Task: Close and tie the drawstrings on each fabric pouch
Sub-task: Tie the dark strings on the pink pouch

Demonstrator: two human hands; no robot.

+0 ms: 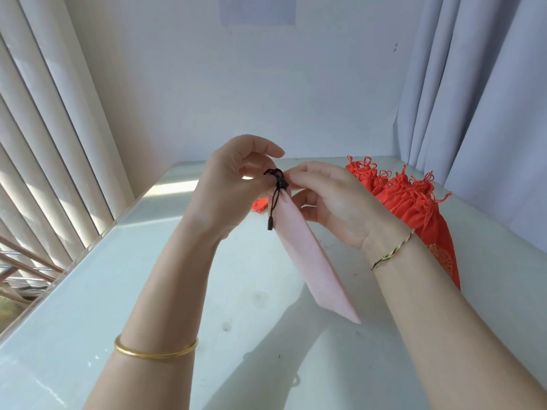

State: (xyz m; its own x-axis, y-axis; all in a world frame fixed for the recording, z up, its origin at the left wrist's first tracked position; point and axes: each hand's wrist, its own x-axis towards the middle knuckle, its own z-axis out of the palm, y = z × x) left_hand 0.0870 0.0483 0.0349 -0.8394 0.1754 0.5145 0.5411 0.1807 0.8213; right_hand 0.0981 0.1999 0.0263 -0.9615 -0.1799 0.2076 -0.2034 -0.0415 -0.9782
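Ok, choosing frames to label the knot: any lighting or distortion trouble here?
Head view: sunlight through the blinds leaves a glare patch on the table, arm shadows below; wide-angle distortion slants the curtain; the black drawstring on the pink pouch, pinched by left hand and right hand, is sharp.

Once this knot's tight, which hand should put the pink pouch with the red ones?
Probably right: the red pouches lie just beyond the right hand; the left hand would need to cross over. Both pinch the pink pouch.
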